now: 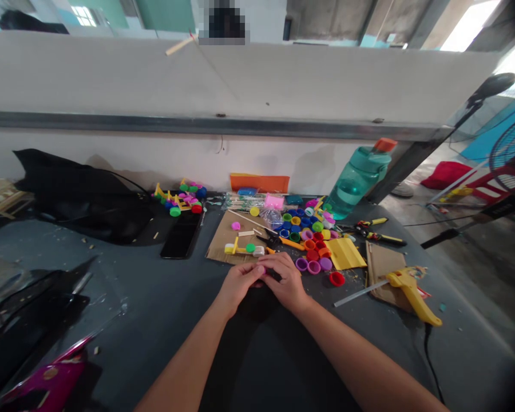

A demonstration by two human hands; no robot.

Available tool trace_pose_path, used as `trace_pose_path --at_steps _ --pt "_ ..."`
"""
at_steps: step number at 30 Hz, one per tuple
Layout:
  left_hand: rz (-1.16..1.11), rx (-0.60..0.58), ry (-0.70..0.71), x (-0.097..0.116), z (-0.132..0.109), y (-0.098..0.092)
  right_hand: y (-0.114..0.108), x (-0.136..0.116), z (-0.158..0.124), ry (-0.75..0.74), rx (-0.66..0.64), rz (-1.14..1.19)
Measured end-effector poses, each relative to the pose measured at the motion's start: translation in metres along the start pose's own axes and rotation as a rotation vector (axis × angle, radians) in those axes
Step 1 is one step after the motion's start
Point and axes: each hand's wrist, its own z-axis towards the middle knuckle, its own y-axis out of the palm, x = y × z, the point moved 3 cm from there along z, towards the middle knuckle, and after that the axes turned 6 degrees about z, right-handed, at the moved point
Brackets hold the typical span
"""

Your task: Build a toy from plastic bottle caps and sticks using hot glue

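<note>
My left hand [242, 284] and my right hand [285, 278] meet over the near edge of a cardboard sheet [218, 240]. Both are closed, fingertips together around a small pink piece [262, 270] that is mostly hidden. Just beyond them lies a small assembly of yellow and white parts with a green cap [250, 248]. A pink piece [236, 226] and short wooden sticks [246, 233] rest on the cardboard too. Orange-handled pliers [292, 244] lie past my right hand, beside many colored bottle caps [313, 267].
On the right lie a yellow glue gun [412, 292] with its cord, yellow-handled pliers [384, 237] and a teal bottle [356, 180]. To the left are a phone [181, 236], a black bag [86, 197] and colorful cap assemblies [182, 200]. A low partition [133, 80] backs the table.
</note>
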Motion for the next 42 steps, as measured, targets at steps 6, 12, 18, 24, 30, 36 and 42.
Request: trace_pose_path --at_steps 6,12,18,24,30,36,42 --pt "0.001 -0.01 0.006 -0.0043 0.0017 -0.0015 0.0013 0.0006 -0.0007 -0.003 -0.006 -0.004" --pt "-0.029 -0.016 -0.002 -0.004 0.0017 -0.0023 0.0003 -0.0008 -0.0001 -0.009 -0.01 -0.001" --pt "-0.05 0.001 0.002 -0.0019 0.0012 -0.0027 0.0 -0.0024 -0.0007 -0.016 -0.013 0.011" --pt "-0.08 0.029 -0.019 -0.0012 0.0015 -0.0037 -0.0021 0.0006 -0.0011 0.005 0.032 -0.01" --pt "-0.065 0.038 -0.015 -0.0011 0.0016 -0.0039 -0.0025 -0.0004 0.0 0.009 0.018 -0.019" --pt "-0.119 0.07 0.001 -0.0022 0.0027 -0.0052 -0.004 0.0007 0.0004 0.011 0.034 -0.023" --pt "-0.084 0.065 -0.012 -0.0019 0.0023 -0.0048 -0.0029 -0.0004 -0.0004 0.007 0.028 -0.022"
